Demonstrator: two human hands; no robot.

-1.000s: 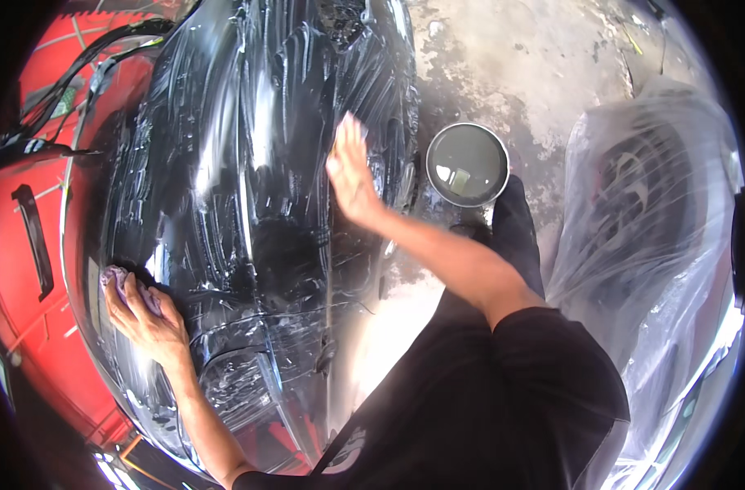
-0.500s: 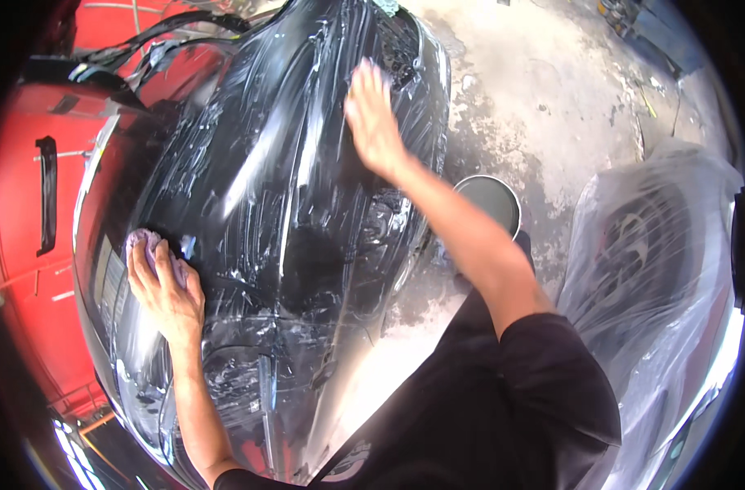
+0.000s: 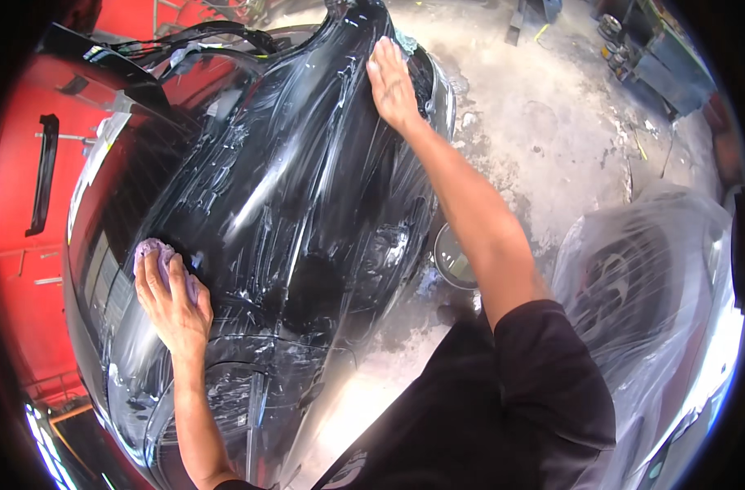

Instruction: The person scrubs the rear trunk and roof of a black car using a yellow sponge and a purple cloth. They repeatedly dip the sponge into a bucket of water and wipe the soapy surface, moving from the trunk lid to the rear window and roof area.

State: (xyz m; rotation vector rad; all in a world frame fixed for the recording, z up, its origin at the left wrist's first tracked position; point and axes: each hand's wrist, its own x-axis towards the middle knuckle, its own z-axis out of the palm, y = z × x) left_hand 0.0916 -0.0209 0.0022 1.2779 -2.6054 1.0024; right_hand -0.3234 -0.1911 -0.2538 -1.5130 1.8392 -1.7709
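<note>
A glossy black car body (image 3: 315,212) lies in front of me, streaked with whitish wet film. My left hand (image 3: 175,302) presses a lumpy purple sponge (image 3: 151,247) against it on the left, fingers curled over the top. Farther away, my right hand (image 3: 393,82) lies on the streaked surface with fingers stretched out flat; I see nothing held in it, though its palm is hidden. A pale teal cloth (image 3: 406,42) sits just beyond those fingertips, by the far right edge of the body.
Below my right forearm, a round bucket (image 3: 438,265) stands on the stained concrete floor (image 3: 544,139). Clear plastic sheeting (image 3: 682,220) covers a wheel at the right. A red surface with a black bar (image 3: 44,175) borders the left. Dark equipment (image 3: 674,77) stands at the far right.
My right hand has slid farther away and slightly right along the black body, close to the teal cloth. My left hand stays on the sponge at nearly the same place. The view has shifted slightly.
</note>
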